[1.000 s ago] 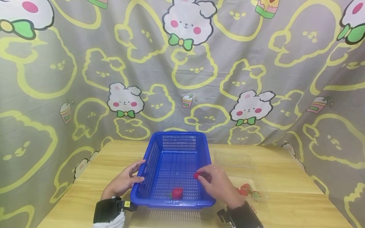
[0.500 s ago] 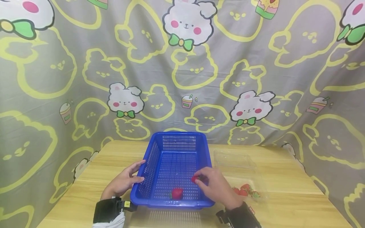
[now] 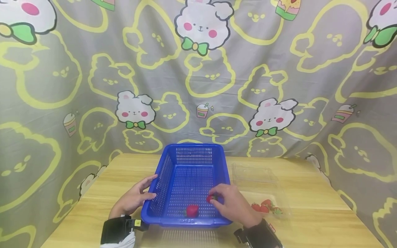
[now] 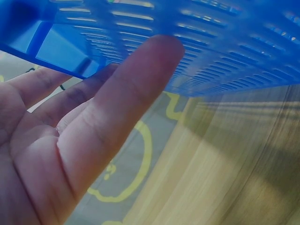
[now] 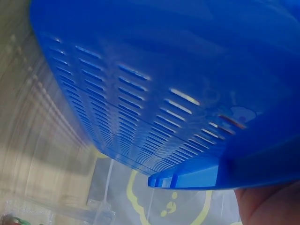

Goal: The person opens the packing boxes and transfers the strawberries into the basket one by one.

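Blue basket, head view: the blue basket point(image 3: 186, 221) sits upright on the wooden surface point(image 3: 322, 210).
Left hand, head view: the left hand point(image 3: 136, 194) rests its loosely spread fingers and thumb against the basket's left rim, probably to steady it.
Right hand, head view: the right hand point(image 3: 234, 203) reaches over the basket's right rim, thumb and fingers pinching a small strawberry point(image 3: 209, 198) above the basket floor; the light fingertip hold probably spares soft fruit.
Lone strawberry, head view: one red strawberry point(image 3: 192, 210) lies inside the basket, near its front wall.
Clear plastic box, head view: right of the basket, a clear plastic box point(image 3: 254, 172) bears several strawberries point(image 3: 264, 208), likely placed there for easy reach.
Backdrop, head view: a printed cloth point(image 3: 270, 82) hangs behind the basket.
Basket wall, left wrist view: one straight digit lies along the slotted outer side.
Obstruction, right wrist view: the basket's outer wall hides the right fingertips, so their pinch cannot be told here.
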